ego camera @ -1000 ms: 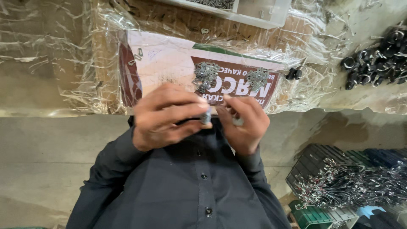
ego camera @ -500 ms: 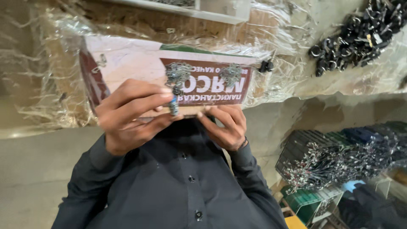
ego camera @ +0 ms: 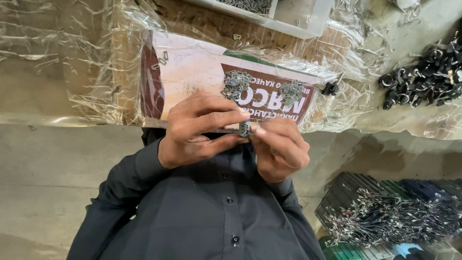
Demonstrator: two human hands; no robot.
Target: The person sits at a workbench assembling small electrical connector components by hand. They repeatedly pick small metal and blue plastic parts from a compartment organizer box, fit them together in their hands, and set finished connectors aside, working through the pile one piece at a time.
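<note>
My left hand (ego camera: 195, 130) and my right hand (ego camera: 280, 150) meet in front of my chest, close to the edge of a workbench. Between their fingertips they pinch a small grey metal part (ego camera: 244, 128); both hands hold it. Just beyond the hands, a printed cardboard sheet (ego camera: 192, 67) lies under clear plastic film. Two small heaps of silvery metal pieces rest on it, one (ego camera: 236, 84) above my left hand and one (ego camera: 292, 92) above my right hand. My dark shirt sleeves cover both forearms.
A heap of black metal rings (ego camera: 423, 79) lies at the right on the film-covered bench. A white tray (ego camera: 308, 21) with small metal parts stands at the far edge. Crates (ego camera: 346, 192) with bundles of wire parts (ego camera: 394, 221) stand on the floor, lower right.
The hands stay together on the small part while their fingers shift slightly. The view has swung sideways, so the cardboard and heaps sit further right than half a second ago.
</note>
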